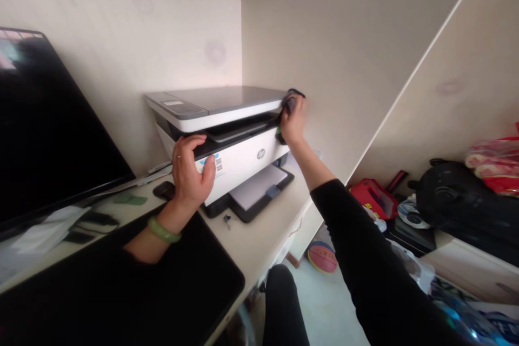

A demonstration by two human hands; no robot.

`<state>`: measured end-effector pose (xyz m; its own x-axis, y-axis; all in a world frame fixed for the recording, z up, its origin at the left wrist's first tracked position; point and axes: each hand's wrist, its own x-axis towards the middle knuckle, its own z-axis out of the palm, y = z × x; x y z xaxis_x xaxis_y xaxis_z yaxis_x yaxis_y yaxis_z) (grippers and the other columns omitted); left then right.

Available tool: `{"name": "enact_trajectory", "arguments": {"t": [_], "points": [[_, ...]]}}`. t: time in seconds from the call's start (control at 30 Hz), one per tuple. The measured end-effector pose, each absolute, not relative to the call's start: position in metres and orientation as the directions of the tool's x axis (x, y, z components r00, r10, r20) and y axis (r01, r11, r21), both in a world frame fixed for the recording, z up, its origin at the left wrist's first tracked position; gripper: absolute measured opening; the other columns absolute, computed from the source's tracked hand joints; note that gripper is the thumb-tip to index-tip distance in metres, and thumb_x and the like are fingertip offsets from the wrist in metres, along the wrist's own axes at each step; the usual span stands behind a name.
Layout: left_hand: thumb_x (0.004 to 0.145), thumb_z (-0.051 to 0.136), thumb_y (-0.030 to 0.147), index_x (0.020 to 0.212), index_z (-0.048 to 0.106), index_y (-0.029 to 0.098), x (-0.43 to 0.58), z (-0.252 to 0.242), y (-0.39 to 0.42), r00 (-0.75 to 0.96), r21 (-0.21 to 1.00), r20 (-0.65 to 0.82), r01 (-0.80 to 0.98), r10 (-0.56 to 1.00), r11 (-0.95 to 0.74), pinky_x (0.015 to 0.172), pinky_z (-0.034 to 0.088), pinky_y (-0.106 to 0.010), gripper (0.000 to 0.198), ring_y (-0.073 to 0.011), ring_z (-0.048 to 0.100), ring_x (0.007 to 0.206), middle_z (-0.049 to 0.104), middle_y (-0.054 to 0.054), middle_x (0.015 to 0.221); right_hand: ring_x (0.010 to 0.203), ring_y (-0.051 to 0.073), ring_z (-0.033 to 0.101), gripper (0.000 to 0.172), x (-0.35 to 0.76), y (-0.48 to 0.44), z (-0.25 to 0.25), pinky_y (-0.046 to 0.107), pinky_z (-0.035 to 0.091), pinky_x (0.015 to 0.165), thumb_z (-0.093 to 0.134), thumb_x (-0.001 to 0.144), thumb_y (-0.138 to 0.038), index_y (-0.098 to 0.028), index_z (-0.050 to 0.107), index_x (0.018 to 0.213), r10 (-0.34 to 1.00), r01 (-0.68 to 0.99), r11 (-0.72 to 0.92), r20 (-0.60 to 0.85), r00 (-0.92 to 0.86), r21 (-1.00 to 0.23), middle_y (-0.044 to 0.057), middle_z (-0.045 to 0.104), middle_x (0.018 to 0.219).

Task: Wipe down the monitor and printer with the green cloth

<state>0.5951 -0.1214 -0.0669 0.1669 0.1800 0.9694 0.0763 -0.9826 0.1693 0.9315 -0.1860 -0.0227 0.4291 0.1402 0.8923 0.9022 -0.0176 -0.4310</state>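
Observation:
A white HP printer [243, 165] with a grey lid stands on the desk against the wall. At its front left corner, my left hand [190, 170] grips the body, fingers bent over the upper edge and thumb pressed on the front panel beside a sticker. My right hand [294, 119] is closed around a dark, cloth-like item [291, 101] at the printer's right front corner. A bit of green shows below that palm, but its shape is unclear. White paper [259, 186] lies in the lower tray [286, 179], which sticks out in front.
A black monitor [52, 130] stands at left, with a black desk mat [121, 286] below it. Near the printer are a binder clip [227, 220] and a dark mouse [164, 190]. A basketball [322, 257] lies on the floor; a red bag [373, 198] and a black bag [466, 211] sit at right.

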Motion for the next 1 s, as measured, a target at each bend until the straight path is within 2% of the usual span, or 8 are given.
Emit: {"name": "enact_trajectory", "arguments": {"t": [0.17, 0.27, 0.43, 0.53, 0.63, 0.73, 0.87, 1.0], "points": [[0.093, 0.064, 0.029, 0.125, 0.054, 0.023, 0.595, -0.068, -0.118, 0.167, 0.139, 0.976, 0.034, 0.142, -0.99, 0.123, 0.044, -0.058, 0.034, -0.0322, 0.065, 0.129, 0.069, -0.016, 0.133, 0.125, 0.033, 0.062, 0.035, 0.971, -0.204, -0.04, 0.064, 0.048, 0.118, 0.055, 0.084, -0.012, -0.017, 0.063, 0.118, 0.15, 0.793, -0.158, 0.78, 0.608, -0.588, 0.019, 0.064, 0.129], [0.093, 0.063, 0.027, 0.125, 0.055, 0.022, 0.595, -0.069, -0.116, 0.163, 0.112, 0.979, 0.07, 0.122, -0.991, 0.121, 0.046, -0.057, 0.033, -0.0317, 0.066, 0.128, 0.07, -0.016, 0.132, 0.118, 0.028, 0.065, 0.023, 0.97, -0.219, -0.055, 0.06, 0.052, 0.115, 0.051, 0.096, -0.025, -0.02, 0.063, 0.115, 0.044, 0.764, -0.01, 0.763, 0.645, -0.646, 0.013, 0.067, 0.12], [0.093, 0.061, 0.029, 0.125, 0.055, 0.022, 0.594, -0.069, -0.115, 0.17, 0.089, 0.98, 0.108, 0.107, -0.99, 0.121, 0.047, -0.058, 0.033, -0.0322, 0.067, 0.128, 0.071, -0.017, 0.131, 0.131, 0.025, 0.065, 0.042, 0.924, -0.209, -0.075, 0.057, 0.046, 0.126, 0.036, 0.108, -0.05, -0.023, 0.064, 0.123, -0.145, 0.781, 0.247, 0.775, 0.615, -0.574, 0.013, 0.067, 0.13], [0.092, 0.062, 0.032, 0.123, 0.055, 0.023, 0.594, -0.068, -0.115, 0.176, 0.117, 0.975, 0.119, 0.137, -0.986, 0.121, 0.047, -0.058, 0.033, -0.0329, 0.067, 0.127, 0.071, -0.017, 0.13, 0.149, 0.027, 0.055, 0.054, 0.883, -0.185, -0.084, 0.058, 0.038, 0.134, 0.038, 0.107, -0.059, -0.023, 0.061, 0.14, -0.058, 0.804, 0.279, 0.827, 0.559, -0.525, 0.016, 0.06, 0.151], [0.092, 0.063, 0.032, 0.123, 0.055, 0.025, 0.595, -0.067, -0.116, 0.168, 0.11, 0.978, 0.098, 0.126, -0.989, 0.121, 0.047, -0.06, 0.033, -0.0345, 0.067, 0.127, 0.071, -0.017, 0.13, 0.168, 0.03, 0.033, 0.069, 0.839, -0.169, -0.094, 0.067, 0.024, 0.138, 0.032, 0.108, -0.059, -0.026, 0.034, 0.169, -0.004, 0.766, 0.257, 0.792, 0.61, -0.589, 0.015, 0.039, 0.175], [0.092, 0.066, 0.03, 0.123, 0.057, 0.025, 0.596, -0.067, -0.116, 0.139, 0.116, 0.983, 0.047, 0.121, -0.992, 0.121, 0.046, -0.063, 0.033, -0.0361, 0.067, 0.128, 0.071, -0.018, 0.129, 0.174, 0.03, 0.022, 0.076, 0.79, -0.172, -0.113, 0.068, 0.025, 0.138, 0.026, 0.11, -0.056, -0.026, 0.011, 0.178, 0.093, 0.791, 0.223, 0.821, 0.564, -0.569, 0.014, 0.032, 0.181], [0.092, 0.068, 0.027, 0.123, 0.057, 0.027, 0.595, -0.068, -0.114, 0.147, 0.12, 0.981, 0.044, 0.125, -0.992, 0.121, 0.046, -0.063, 0.033, -0.0354, 0.067, 0.129, 0.07, -0.017, 0.129, 0.171, 0.031, 0.033, 0.086, 0.737, -0.189, -0.138, 0.054, 0.042, 0.133, 0.033, 0.108, -0.06, -0.019, 0.007, 0.179, 0.435, 0.938, 0.153, 0.873, 0.219, -0.311, 0.014, 0.035, 0.182], [0.094, 0.063, 0.025, 0.126, 0.057, 0.022, 0.594, -0.068, -0.112, 0.16, 0.049, 0.985, 0.057, 0.057, -0.997, 0.119, 0.048, -0.063, 0.033, -0.0349, 0.068, 0.128, 0.071, -0.019, 0.129, 0.159, 0.029, 0.052, 0.08, 0.749, -0.193, -0.139, 0.046, 0.044, 0.133, 0.035, 0.106, -0.066, -0.023, 0.036, 0.173, 0.574, 0.972, 0.175, 0.819, 0.029, -0.156, 0.009, 0.052, 0.173]]}}
